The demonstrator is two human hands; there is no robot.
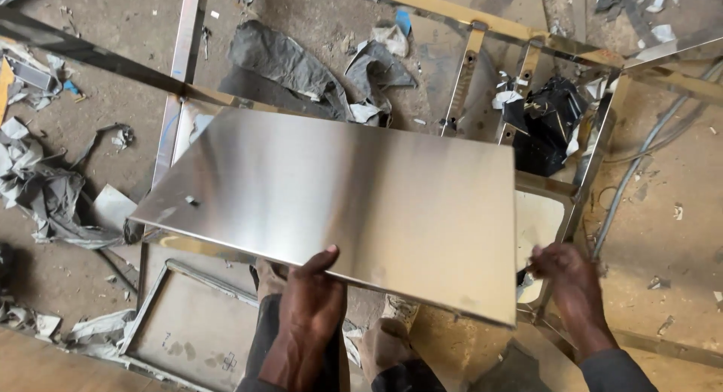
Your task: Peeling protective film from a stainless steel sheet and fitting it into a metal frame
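The left hand (309,305) grasps the near edge of a metal sheet (346,204): its grip is clenched on the sheet, with the thumb laid on the top face and the fingers hidden below the edge. The sheet is a flat, brushed, silver rectangle, held roughly level above the floor (678,234) and tilted slightly, and it extends forward and to both sides of this grip. 1 small dark mark sits on the top face near the far left corner, well apart from the grip. The right hand (568,275) is just beside the near right corner of the sheet; it is blurred, so contact with the sheet and the state of its grip cannot be told. Under the sheet and beyond both hands lies a metal frame (184,53) of polished bars, some silver and some gold in tone, resting on the floor. Directly ahead of the left grip, past the far edge of the sheet, lie grey rags (294,64). Ahead of the right grip, inside the frame, lies a black plastic bag (550,117). To the right of the right grip, a grey cable (629,181) runs across the floor. To the left of the left grip, crumpled grey wrapping (45,192) lies on the floor. Below the left grip, 1 foot (388,347) of the person is visible.
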